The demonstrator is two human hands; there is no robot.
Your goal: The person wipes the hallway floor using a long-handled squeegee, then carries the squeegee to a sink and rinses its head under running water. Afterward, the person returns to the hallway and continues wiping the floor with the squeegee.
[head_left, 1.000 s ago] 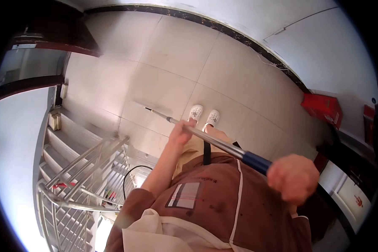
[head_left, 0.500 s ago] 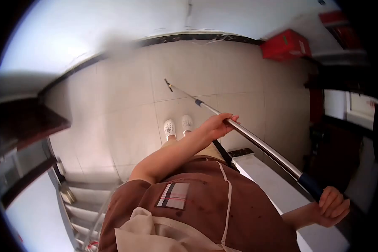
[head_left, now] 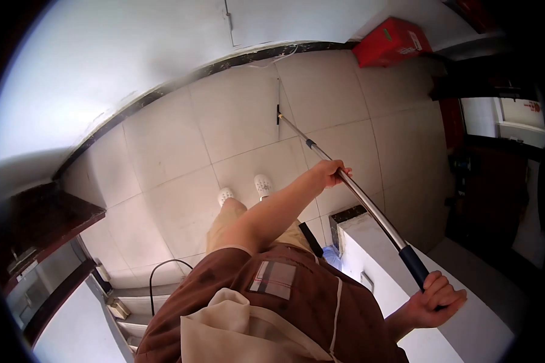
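A long-handled mop (head_left: 372,209) with a metal telescopic pole slants across the view. Its narrow head (head_left: 278,115) is on the tiled floor and looks like a thin line from here, so its underside is hidden. My left hand (head_left: 333,173) is closed around the middle of the metal pole, with the arm reaching across my body. At the pole's upper end, my right hand (head_left: 437,300) grips the end of the dark blue handle sleeve (head_left: 413,266). My white clogs (head_left: 263,186) stand on the tiles behind the mop head.
A white wall with a dark skirting (head_left: 163,91) runs along the far side. By it sits a red box (head_left: 390,42). A low white partition (head_left: 369,254) stands close at my right. Steps (head_left: 142,308) are at lower left, beneath a dark wooden ledge (head_left: 48,218).
The mop head has moved right in the view, and the pole is steeper. My right hand has shifted left. My feet have moved left and further apart as the view turned.
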